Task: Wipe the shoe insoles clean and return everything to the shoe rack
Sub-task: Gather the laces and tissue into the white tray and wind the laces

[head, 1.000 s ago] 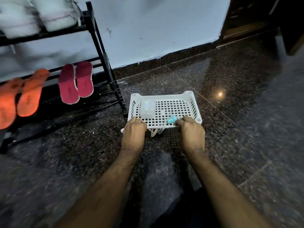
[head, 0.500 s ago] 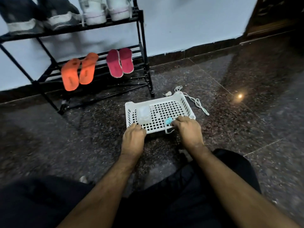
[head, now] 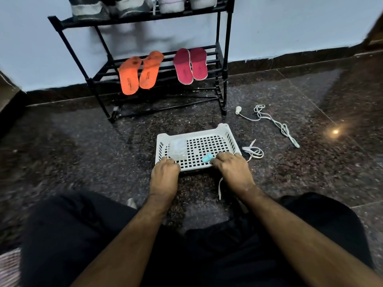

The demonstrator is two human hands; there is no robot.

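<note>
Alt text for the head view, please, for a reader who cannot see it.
Both hands, left hand and right hand, grip the near rim of a white basket on the floor. Behind it, orange insoles and pink insoles lean on a black shoe rack.

White perforated basket (head: 228, 131), orange insoles (head: 141, 72)

Basket (head: 228, 134) before shoe rack (head: 219, 65)

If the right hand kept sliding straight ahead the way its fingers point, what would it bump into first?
Probably the small teal thing lying in the white basket, right at the right hand's fingertips. Beyond it comes bare basket floor, then the far wall. Depth is hard to judge.
</note>
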